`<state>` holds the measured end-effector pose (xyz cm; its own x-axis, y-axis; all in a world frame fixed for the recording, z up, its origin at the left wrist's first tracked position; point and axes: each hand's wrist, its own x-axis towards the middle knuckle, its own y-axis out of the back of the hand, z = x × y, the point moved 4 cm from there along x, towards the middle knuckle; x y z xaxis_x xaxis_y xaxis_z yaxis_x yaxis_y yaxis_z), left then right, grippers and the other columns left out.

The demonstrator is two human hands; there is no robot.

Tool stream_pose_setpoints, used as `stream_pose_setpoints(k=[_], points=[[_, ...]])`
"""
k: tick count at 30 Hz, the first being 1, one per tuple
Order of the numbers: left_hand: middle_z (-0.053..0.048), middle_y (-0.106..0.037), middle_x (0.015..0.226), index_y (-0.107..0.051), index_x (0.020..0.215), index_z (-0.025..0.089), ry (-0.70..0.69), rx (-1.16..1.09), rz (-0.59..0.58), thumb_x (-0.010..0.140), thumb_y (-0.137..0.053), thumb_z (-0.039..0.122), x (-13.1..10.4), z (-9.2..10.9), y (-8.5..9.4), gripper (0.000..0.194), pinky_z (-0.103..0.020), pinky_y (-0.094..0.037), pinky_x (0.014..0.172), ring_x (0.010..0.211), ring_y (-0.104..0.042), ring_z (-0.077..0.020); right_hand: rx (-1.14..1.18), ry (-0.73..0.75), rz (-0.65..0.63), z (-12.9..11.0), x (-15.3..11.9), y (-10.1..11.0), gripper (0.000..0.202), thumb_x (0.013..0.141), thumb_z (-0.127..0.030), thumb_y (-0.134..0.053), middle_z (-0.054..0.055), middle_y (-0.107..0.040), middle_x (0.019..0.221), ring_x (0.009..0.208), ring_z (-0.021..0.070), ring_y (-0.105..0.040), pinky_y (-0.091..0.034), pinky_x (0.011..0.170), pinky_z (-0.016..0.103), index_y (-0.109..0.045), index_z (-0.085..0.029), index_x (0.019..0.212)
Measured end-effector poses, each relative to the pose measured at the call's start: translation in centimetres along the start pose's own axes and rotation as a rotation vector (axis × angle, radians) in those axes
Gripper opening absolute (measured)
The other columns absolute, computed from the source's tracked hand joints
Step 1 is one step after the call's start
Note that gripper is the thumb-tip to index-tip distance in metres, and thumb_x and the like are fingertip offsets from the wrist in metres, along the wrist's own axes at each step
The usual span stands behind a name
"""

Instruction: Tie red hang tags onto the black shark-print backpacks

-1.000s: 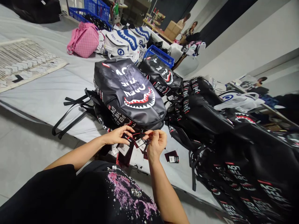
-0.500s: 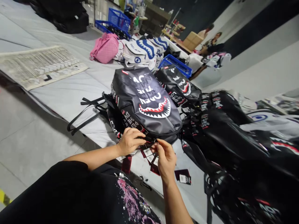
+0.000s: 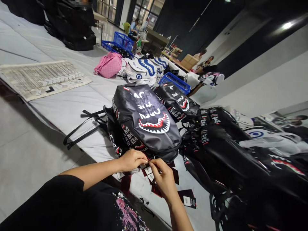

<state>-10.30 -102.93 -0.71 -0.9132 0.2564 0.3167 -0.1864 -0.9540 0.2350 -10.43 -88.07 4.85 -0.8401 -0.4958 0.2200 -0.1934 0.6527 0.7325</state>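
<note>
A black backpack (image 3: 154, 106) with white lettering and a red-and-white shark mouth lies on the white-covered table. At its near lower edge, my left hand (image 3: 132, 159) is closed in a pinch, a bit of thin red string (image 3: 149, 158) showing at the fingertips. My right hand (image 3: 163, 176) pinches at the same spot, its thumb and forefinger almost touching the left fingertips. What exactly lies between the fingers is small and partly hidden. Dark red hang tags with white labels (image 3: 150, 177) lie under and between my hands. Another hang tag (image 3: 187, 199) rests to the right.
More black backpacks (image 3: 223, 150) are heaped on the right, and another (image 3: 179, 99) sits behind. A pink bag (image 3: 109, 65), white bags (image 3: 141, 69) and a blue crate (image 3: 176, 82) stand farther back. A cloth with rows of strings (image 3: 43, 78) lies left. People work in the background.
My fingertips have come together at the backpack's lower edge, where they were slightly apart before. The view has tilted up, so the table appears lower.
</note>
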Motion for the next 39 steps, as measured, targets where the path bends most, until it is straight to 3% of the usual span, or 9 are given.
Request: stream_pose_setpoints(k=[3,11,21,27,31,34,39], points=[[-0.002,-0.071,0.081,-0.071,0.084,0.017,-0.037,0.076,-0.002,0.089,-0.053,0.024,0.0,0.3,0.2,0.020,-0.022,-0.047,0.073,0.075,-0.063,-0.0126,-0.146,0.088,0.002,-0.5,0.1,-0.2,0.017,0.092,-0.024,-0.048,0.003,-0.061,0.076,0.070,0.0166,-0.059,-0.046,0.065,0.028,-0.061,-0.020,0.080],[-0.003,-0.069,0.083,-0.070,0.087,0.019,-0.082,0.315,-0.066,0.090,-0.051,0.025,0.2,0.0,-0.3,0.019,-0.023,-0.045,0.069,0.074,-0.062,-0.0135,-0.283,0.128,-0.043,-0.6,0.0,-0.4,0.020,0.093,-0.019,-0.043,0.003,-0.058,0.076,0.070,0.0155,-0.057,-0.045,0.063,0.025,-0.061,-0.020,0.083],[-0.001,-0.068,0.080,-0.067,0.082,0.020,-0.035,0.209,-0.138,0.092,-0.046,0.025,0.5,1.0,0.4,0.024,-0.023,-0.045,0.070,0.075,-0.062,-0.0131,-0.285,0.051,-0.064,-1.1,-0.2,-0.1,0.015,0.089,-0.011,-0.048,0.003,-0.057,0.080,0.077,0.0150,-0.055,-0.042,0.068,0.024,-0.060,-0.020,0.084],[0.000,-0.067,0.080,-0.063,0.084,0.022,-0.071,0.352,-0.207,0.092,-0.044,0.029,1.0,0.1,0.5,0.022,-0.024,-0.045,0.070,0.074,-0.062,-0.0137,-0.525,0.054,-0.104,-0.9,0.1,-0.5,0.008,0.089,-0.019,-0.053,0.002,-0.056,0.080,0.076,0.0157,-0.052,-0.036,0.066,0.026,-0.060,-0.019,0.086],[0.004,-0.062,0.067,-0.054,0.079,0.022,-0.063,0.512,-0.211,0.088,-0.045,0.025,1.0,-0.1,0.3,0.013,-0.023,-0.042,0.059,0.060,-0.059,-0.0129,-0.583,0.101,-0.115,-1.0,-0.1,-0.9,0.010,0.090,-0.024,-0.051,0.002,-0.056,0.080,0.072,0.0157,-0.049,-0.034,0.064,0.028,-0.060,-0.019,0.089],[0.005,-0.061,0.063,-0.052,0.077,0.022,-0.145,0.670,-0.200,0.086,-0.046,0.025,1.2,-0.1,0.6,0.011,-0.023,-0.039,0.053,0.055,-0.059,-0.0133,-0.584,0.125,-0.137,-0.7,0.0,-1.1,0.008,0.087,-0.023,-0.055,0.002,-0.058,0.083,0.073,0.0159,-0.050,-0.034,0.065,0.028,-0.059,-0.019,0.093],[0.001,-0.070,0.075,-0.061,0.082,0.022,-0.429,0.835,-0.151,0.089,-0.042,0.028,1.5,0.6,0.5,0.021,-0.022,-0.040,0.053,0.061,-0.063,-0.0135,-0.588,0.124,-0.148,-0.3,0.4,-1.1,0.012,0.088,-0.027,-0.052,0.003,-0.060,0.083,0.072,0.0163,-0.052,-0.033,0.064,0.029,-0.060,-0.019,0.091]])
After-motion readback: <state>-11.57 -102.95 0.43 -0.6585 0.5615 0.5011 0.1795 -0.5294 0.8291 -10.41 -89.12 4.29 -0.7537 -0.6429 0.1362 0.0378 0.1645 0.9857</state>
